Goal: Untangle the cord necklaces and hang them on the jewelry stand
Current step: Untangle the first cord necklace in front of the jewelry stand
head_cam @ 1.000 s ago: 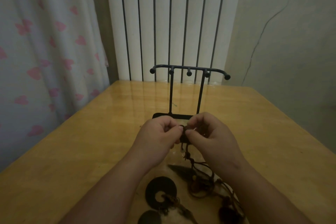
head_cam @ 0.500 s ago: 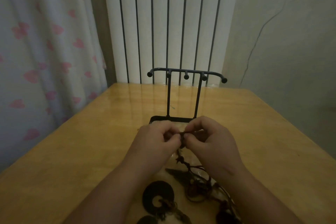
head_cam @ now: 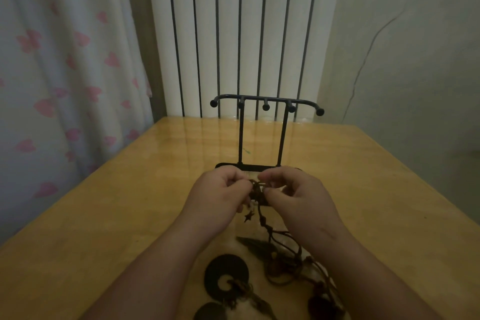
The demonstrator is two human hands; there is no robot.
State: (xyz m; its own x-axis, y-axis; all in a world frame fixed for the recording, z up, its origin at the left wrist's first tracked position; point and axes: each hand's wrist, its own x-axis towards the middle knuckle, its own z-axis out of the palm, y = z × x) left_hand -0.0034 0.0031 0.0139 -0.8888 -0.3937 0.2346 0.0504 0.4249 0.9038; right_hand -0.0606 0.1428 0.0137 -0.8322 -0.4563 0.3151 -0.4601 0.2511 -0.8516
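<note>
**Lower centre of the frame.** The cord necklaces (head_cam: 278, 264) lie in a dark tangle on the tabletop (head_cam: 104, 215), between the two forearms. A black ring pendant (head_cam: 214, 271) rests at the tangle's left side. A second dark disc (head_cam: 211, 312) is cut off by the bottom border.

**Mid-frame.** A knotted strand rises from the tangle to the hands, with a small star charm (head_cam: 248, 216) dangling beside it. The left hand (head_cam: 217, 199) and right hand (head_cam: 301, 199) are close together with fingers curled. Each pinches the raised strand at a knot between thumb and fingertips. Just beyond the knuckles the jewelry stand (head_cam: 241, 135) is upright, its top bar carrying five ball-tipped pegs.

**Upper frame.** A white ribbed radiator (head_cam: 233, 34) stands behind the tabletop's far edge. A heart-printed curtain (head_cam: 65, 60) hangs at left, and a plain wall (head_cam: 415, 60) is at right.
</note>
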